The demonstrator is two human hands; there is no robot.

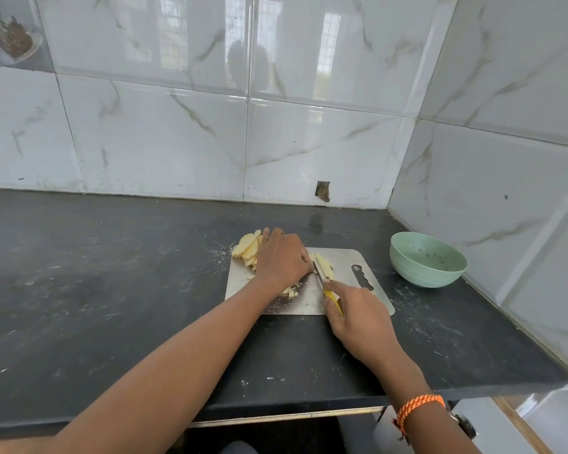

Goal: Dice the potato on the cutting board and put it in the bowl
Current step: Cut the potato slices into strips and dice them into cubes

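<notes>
A steel cutting board (343, 257) lies on the dark counter. Pale yellow potato slices (246, 245) are piled at its far left corner, and potato strips (323, 265) lie near its middle. My left hand (281, 257) presses down on the strips with curled fingers, holding them beside the blade. My right hand (358, 314) grips a yellow-handled knife (322, 281), forefinger along its back, with the blade against the strips. A few small diced pieces (291, 291) lie under my left wrist. The green bowl (427, 258) stands to the right of the board.
The dark counter (112, 273) runs wide to the left, with its front edge near me. Tiled walls close in behind and on the right, just past the bowl. A small hole (323, 191) shows in the back wall at counter level.
</notes>
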